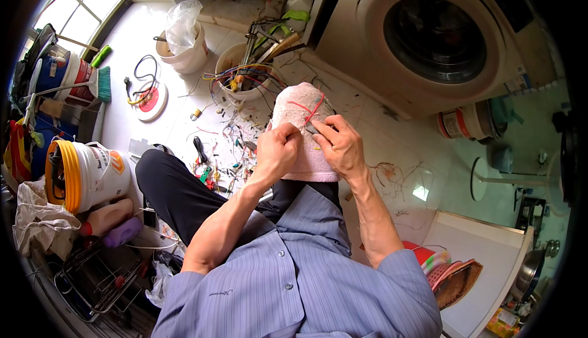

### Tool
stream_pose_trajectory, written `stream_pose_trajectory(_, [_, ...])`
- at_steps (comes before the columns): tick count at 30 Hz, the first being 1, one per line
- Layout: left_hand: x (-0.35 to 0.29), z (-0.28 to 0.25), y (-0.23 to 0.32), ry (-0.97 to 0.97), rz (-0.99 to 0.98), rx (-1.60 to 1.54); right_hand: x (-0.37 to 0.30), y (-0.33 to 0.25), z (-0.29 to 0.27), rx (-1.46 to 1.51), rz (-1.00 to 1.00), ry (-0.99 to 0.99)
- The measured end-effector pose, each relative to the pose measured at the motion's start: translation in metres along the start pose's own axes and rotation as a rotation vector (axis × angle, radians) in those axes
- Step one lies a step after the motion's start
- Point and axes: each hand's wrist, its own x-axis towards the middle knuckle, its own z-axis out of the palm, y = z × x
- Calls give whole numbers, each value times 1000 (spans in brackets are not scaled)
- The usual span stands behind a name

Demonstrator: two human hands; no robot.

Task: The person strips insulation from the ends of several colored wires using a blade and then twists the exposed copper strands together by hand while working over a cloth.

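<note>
A pink towel [315,165] is draped over my raised knee. Across its top lies a thin red wire [313,110], bent and crossing itself. My left hand [279,149] is closed in a pinch at the wire's lower end, on the towel's left side. Opposite it, my right hand [340,149] is closed around a small grey piece [311,128] that looks like a blade; the fingers hide most of it. Both sets of fingertips nearly meet over the towel. A short yellow scrap [317,149] rests on the cloth below them.
Wire scraps and small parts [229,151] litter the floor left of my knee. Beyond stand a bucket of wires [236,93] and a white bucket [187,59] holding a plastic bag. A washing machine [361,50] is at the far right, a yellow-rimmed bucket [101,176] at left.
</note>
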Motion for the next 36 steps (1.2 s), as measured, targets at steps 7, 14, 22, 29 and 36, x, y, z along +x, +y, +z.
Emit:
stream_pose_trajectory(7, [-17, -7, 3, 55, 231, 208, -1, -3, 0, -13, -1, 20])
stream_pose_trajectory(14, [-15, -8, 8, 48, 217, 248, -4, 5, -3, 229, 108, -42])
stream_pose_trajectory(22, [-9, -2, 5, 44, 262, 259, -1, 0, -17, 227, 23, -125])
stream_pose_trajectory(29, [-12, 1, -1, 95, 481, 492, 6, -5, -20, 119, -26, -206])
stream_pose_trajectory(36, [-10, 1, -4, 105, 575, 528, 0, -12, -14, 24, 10, -108])
